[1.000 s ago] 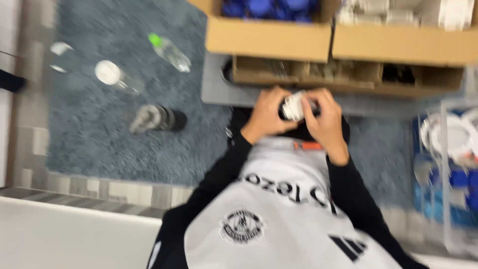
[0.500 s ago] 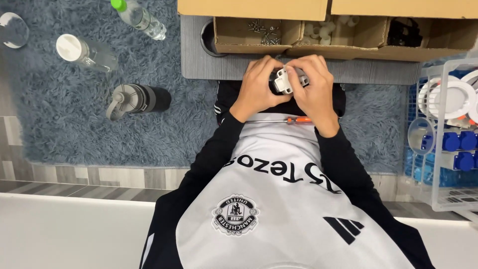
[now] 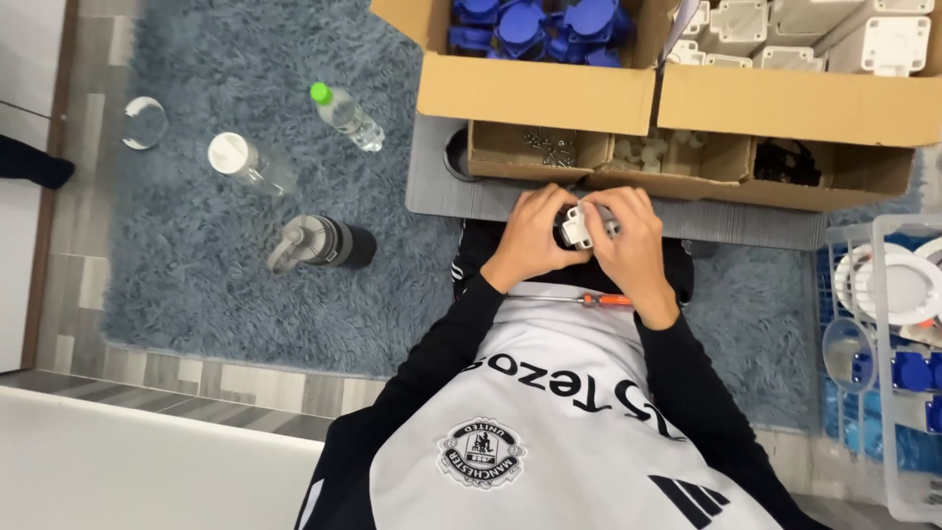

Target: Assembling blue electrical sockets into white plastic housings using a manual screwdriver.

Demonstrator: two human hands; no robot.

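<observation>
Head view: we have both hands closed around a small white-and-black plastic part [image 3: 579, 226], held just above the lap, at 6 o'clock from the low cardboard tray [image 3: 687, 177]. Left hand [image 3: 530, 240] wraps it from 9 o'clock; right hand [image 3: 628, 250] clasps it from 3 o'clock, fingertips on the white clip. We judge it light, rigid, smooth moulded plastic, likely to slip if pinched at the edges; the dark round body looks the safest grip. An orange-handled screwdriver [image 3: 608, 299] lies on the lap at 6 o'clock from the part. Whether small pieces sit loose inside, we cannot tell.
</observation>
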